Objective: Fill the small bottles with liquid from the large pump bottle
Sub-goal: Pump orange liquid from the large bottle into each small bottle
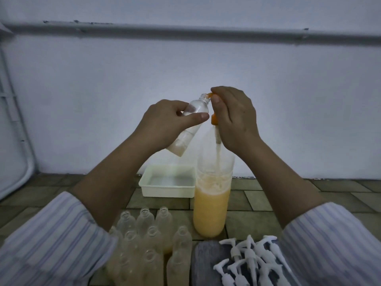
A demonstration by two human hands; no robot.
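The left hand (165,122) grips a small clear bottle (188,125), tilted with its open neck at the orange pump spout (210,95). The right hand (233,118) closes over the pump head of the large bottle (212,203), which stands half full of orange liquid on the bench (257,201) behind a cluster of small bottles (148,240).

- The small clear plastic bottle (190,122) looks smooth and glossy, see-through.
- The tall translucent plastic pump bottle (212,195) has a smooth, slightly cloudy wall; its orange plastic pump head (214,118) looks matt.
- The pale rectangular plastic tray (168,179) is smooth with a soft sheen.
- The white plastic pump tops (251,259) look matt.
- The striped cloth sleeves (53,240) look soft and woven.
- The brown tiled floor (268,199) looks dull and rough.
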